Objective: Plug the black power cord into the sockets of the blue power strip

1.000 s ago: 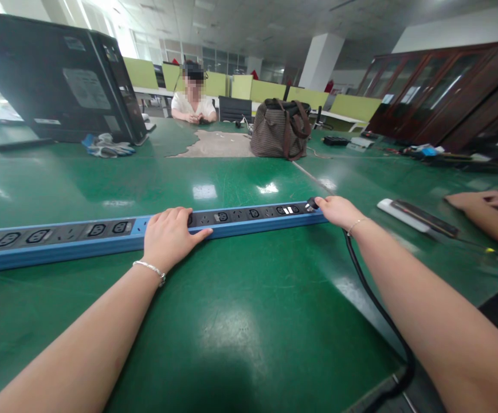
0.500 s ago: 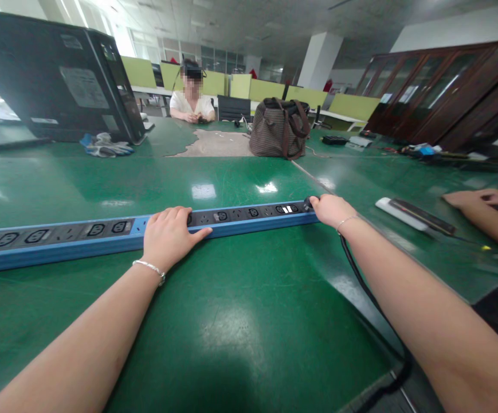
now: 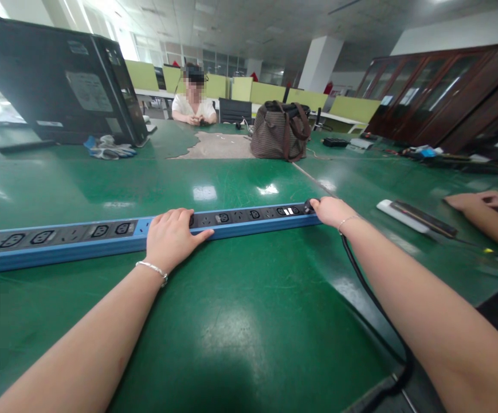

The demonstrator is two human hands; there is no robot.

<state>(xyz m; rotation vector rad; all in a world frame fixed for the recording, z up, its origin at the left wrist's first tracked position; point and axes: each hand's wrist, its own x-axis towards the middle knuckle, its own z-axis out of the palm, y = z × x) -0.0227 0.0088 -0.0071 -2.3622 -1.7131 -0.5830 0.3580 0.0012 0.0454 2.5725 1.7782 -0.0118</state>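
A long blue power strip with black sockets lies across the table, running from the left edge to the middle right. My left hand grips it near the middle, fingers over the top and thumb along the front side. At the strip's right end, my right hand is closed around a black plug. The plug is at the last socket; how deep it sits is hidden by my fingers. From under my right wrist a black cord hangs down past the table's edge.
On the green table stand a black computer case with gloves beside it, and a brown bag. A white-and-black bar lies near another person's hands at right. Someone sits across the table.
The view has shifted very slightly. Both hands keep the same hold, and the plug stays at the strip's right end.
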